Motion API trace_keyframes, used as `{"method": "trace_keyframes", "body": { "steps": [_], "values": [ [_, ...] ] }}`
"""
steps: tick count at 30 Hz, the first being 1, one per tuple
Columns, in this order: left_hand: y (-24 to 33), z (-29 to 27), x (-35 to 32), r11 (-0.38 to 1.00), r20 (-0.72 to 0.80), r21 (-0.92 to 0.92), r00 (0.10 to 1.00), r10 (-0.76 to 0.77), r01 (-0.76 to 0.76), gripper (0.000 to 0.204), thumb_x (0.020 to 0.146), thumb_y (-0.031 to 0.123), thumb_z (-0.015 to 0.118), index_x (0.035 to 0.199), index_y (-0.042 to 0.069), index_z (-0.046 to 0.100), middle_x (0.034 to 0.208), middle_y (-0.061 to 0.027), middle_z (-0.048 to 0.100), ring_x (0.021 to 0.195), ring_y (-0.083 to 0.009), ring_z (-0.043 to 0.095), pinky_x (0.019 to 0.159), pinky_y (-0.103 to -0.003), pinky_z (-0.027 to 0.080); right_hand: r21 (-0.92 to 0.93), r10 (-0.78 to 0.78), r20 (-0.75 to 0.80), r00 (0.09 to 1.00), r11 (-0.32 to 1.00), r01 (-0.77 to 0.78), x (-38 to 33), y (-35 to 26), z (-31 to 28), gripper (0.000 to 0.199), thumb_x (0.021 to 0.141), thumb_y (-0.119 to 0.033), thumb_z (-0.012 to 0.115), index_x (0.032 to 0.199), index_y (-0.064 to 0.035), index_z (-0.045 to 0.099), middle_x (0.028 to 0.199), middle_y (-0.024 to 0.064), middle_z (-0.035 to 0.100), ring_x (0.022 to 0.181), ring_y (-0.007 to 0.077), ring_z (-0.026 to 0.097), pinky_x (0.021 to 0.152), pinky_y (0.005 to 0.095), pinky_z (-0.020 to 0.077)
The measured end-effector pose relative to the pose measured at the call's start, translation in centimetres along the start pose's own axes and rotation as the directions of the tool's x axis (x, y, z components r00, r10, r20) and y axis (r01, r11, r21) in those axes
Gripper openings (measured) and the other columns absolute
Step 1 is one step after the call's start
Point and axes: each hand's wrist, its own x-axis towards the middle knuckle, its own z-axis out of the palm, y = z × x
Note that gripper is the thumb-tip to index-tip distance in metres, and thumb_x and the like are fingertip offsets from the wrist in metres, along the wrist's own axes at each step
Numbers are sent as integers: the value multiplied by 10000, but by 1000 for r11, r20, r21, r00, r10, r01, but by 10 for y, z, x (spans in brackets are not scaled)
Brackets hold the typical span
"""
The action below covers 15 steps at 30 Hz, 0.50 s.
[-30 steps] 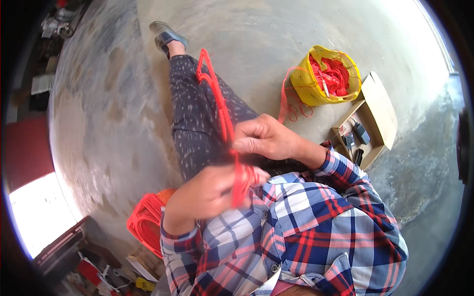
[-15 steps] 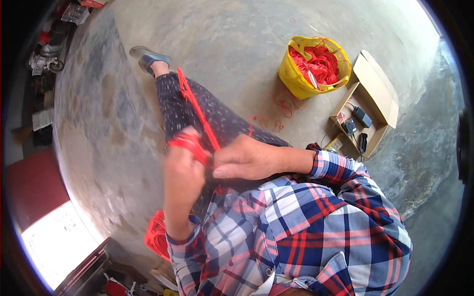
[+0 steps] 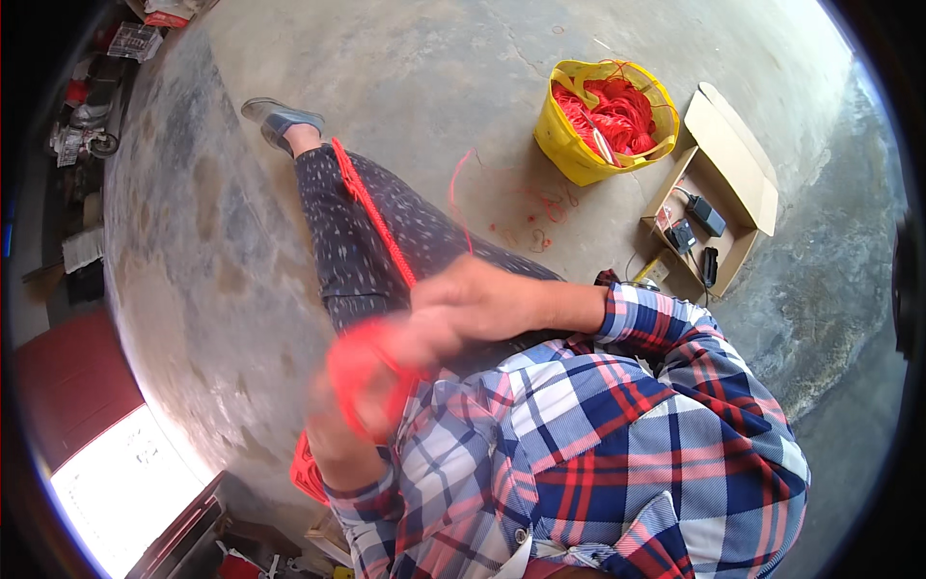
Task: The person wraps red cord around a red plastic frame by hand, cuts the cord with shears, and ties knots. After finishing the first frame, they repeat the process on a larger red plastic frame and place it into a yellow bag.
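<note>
She seems mid-winding: the left hand point(image 3: 352, 400), blurred, fingers closed inside a loop of red cord point(image 3: 371, 372); the right hand point(image 3: 473, 304) pinches the strand above it. Next wrap likely needs steady tension along the outstretched leg point(image 3: 357, 232).

Cord point(image 3: 371, 207) lies along the leg point(image 3: 362, 241); bucket point(image 3: 606, 121) left of box point(image 3: 719, 183).

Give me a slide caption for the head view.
Seated person's hands work red cord over an outstretched leg; yellow bag of cord nearby.
</note>
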Motion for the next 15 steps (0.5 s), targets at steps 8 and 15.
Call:
{"method": "trace_keyframes", "body": {
  "steps": [8, 15],
  "values": [
    [4, -10, -5, 939, 327, 316, 914, -242, 136, 323, 814, 94, 658, 1105, -39, 614, 1116, -173, 653, 996, -304, 647, 863, -353, 502, -23, 27, -70, 997, 999, -29, -1, 1, -6, 294, 941, -274, 607, 797, -18, 596, 648, 65, 566, 630, 102, 544, 598, 306, 453],
    [-5, -26, -7, 505, 300, 862, 850, -433, -47, 362, 850, 91, 628, 1182, -44, 577, 1197, -152, 630, 1027, -255, 629, 882, -341, 495, -71, -5, -115, 993, 997, -4, -4, 0, 6, 303, 935, -277, 609, 775, -21, 571, 631, 91, 570, 606, 156, 593, 574, 349, 450]
  ]
}}
